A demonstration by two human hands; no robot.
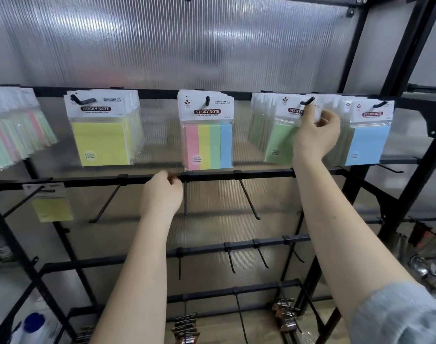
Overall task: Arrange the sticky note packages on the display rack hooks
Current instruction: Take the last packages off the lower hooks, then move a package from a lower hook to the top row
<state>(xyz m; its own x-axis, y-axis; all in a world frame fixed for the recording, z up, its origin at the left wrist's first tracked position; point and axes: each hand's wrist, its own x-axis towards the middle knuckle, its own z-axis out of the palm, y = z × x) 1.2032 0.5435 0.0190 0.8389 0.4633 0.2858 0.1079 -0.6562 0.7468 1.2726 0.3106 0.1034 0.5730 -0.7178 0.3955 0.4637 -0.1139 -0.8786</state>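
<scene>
Two hands are up at the rack: the right hand (316,135) pinches the top card of the green packs (281,140) at their hook (307,101), while the left hand (162,192) rests curled on the second bar (236,175), fingers closed around nothing I can make out. Best to keep the card's hole square to the hook tip. Five bunches hang along the top row, one lone yellow pack (51,206) below
</scene>
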